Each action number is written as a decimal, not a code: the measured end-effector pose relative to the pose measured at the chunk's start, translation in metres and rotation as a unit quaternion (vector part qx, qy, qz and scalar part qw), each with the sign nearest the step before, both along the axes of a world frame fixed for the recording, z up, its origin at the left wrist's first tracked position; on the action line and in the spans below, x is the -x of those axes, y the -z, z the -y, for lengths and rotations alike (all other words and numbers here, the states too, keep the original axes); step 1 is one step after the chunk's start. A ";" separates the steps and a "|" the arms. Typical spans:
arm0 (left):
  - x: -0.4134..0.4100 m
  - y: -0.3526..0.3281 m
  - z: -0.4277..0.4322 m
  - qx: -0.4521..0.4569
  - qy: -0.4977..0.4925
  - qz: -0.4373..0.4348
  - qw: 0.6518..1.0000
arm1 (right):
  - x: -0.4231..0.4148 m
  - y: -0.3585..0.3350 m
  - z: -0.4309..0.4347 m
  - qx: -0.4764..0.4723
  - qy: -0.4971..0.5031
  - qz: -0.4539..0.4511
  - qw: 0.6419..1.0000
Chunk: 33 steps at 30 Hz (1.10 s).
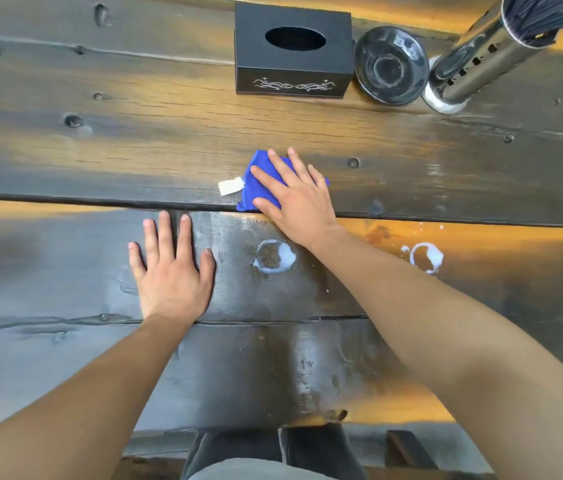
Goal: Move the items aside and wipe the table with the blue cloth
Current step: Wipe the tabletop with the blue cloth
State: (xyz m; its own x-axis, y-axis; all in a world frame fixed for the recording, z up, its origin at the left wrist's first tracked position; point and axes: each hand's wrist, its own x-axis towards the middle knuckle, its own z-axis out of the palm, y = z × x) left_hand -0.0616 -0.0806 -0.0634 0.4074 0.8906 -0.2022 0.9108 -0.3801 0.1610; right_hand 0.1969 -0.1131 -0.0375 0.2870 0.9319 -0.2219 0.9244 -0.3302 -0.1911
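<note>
The right hand [295, 199] lay flat with its fingers spread on the folded blue cloth [262, 183], pressing it to the dark wooden table [65, 150] rather than gripping it. A white tag [230, 186], perhaps a label, stuck out from the cloth's left edge. The left hand [172, 271] rested open, palm down, on bare wood, holding nothing. Two whitish spill rings [275, 257] sat near the right forearm.

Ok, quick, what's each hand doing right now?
Left hand: open, flat on the table, holding nothing.
Right hand: open, fingers spread, pressing on the blue cloth, not gripping it.
</note>
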 end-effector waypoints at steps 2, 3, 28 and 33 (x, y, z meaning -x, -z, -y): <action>-0.001 0.000 0.000 0.001 0.000 -0.004 1.000 | 0.007 0.005 0.002 -0.016 0.000 -0.004 1.000; 0.000 0.000 0.000 0.000 0.000 -0.006 1.000 | 0.011 0.007 0.005 -0.020 -0.010 -0.007 1.000; 0.000 0.001 -0.004 0.016 -0.012 0.018 1.000 | 0.110 0.012 0.251 -0.031 -0.190 -0.095 0.977; -0.034 -0.014 0.035 0.030 0.051 0.068 0.996 | 0.115 0.003 0.293 -0.022 -0.151 -0.173 0.973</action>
